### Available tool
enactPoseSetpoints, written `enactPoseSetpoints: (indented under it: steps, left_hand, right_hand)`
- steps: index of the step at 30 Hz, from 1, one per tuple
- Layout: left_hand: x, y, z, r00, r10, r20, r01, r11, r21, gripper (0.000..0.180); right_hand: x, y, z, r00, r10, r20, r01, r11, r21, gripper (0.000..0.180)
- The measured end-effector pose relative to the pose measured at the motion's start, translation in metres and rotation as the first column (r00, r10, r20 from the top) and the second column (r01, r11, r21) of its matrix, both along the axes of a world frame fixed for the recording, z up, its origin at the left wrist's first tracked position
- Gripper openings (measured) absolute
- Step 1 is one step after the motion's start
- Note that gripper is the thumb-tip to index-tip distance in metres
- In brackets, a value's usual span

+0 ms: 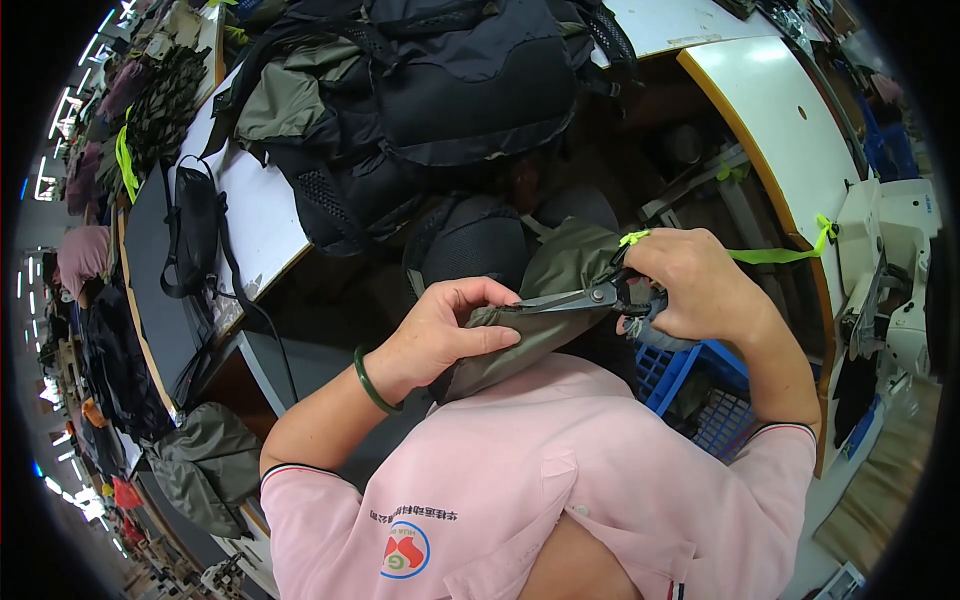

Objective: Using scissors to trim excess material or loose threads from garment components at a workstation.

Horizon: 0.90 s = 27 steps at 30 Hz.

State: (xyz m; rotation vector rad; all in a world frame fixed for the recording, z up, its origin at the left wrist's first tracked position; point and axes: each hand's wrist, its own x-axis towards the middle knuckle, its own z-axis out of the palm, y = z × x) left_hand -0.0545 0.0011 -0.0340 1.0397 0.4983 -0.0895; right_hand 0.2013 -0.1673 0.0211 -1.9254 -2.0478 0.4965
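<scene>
Left hand (450,330) pinches the olive fabric (540,300) edge; right hand (690,285) grips snips (575,298) at that edge. Backpacks (440,90) crowd the white desk (265,220) beyond.

Olive-grey fabric piece (520,335); black snips (580,297) (neon-yellow strap (790,255) nearby); green bangle (370,385); blue crate (690,385).

The right hand (700,285) hides the scissors' (575,297) handles, the olive fabric (540,320) runs out of sight under the left hand (450,330), and far racks blur.
</scene>
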Motion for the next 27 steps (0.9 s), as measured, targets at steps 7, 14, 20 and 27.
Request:
enactPoseSetpoints:
  steps: [7, 14, 20, 27]
  left_hand:
    - [0.000, -0.001, -0.001, 1.000, -0.017, 0.008, 0.016, 1.000, 0.025, 0.027]
    - [0.001, -0.005, -0.002, 0.998, 0.016, 0.065, -0.018, 0.999, 0.041, 0.019]
    - [0.000, -0.011, -0.003, 0.956, -0.029, 0.293, -0.161, 0.782, 0.602, 0.025]
    - [-0.008, -0.007, -0.008, 0.774, -0.372, 0.513, -0.487, 0.169, 0.857, 0.021]
  right_hand:
    - [0.001, -0.001, -0.003, 1.000, 0.011, -0.002, -0.011, 0.999, -0.046, 0.019]
    - [-0.001, -0.005, -0.009, 0.994, -0.049, -0.096, 0.039, 0.994, -0.103, 0.027]
    - [-0.026, 0.009, -0.021, 0.861, -0.148, -0.487, 0.169, 0.986, -0.001, 0.035]
    - [-0.037, 0.005, -0.036, 0.782, -0.122, -0.611, 0.080, 0.992, -0.095, 0.031]
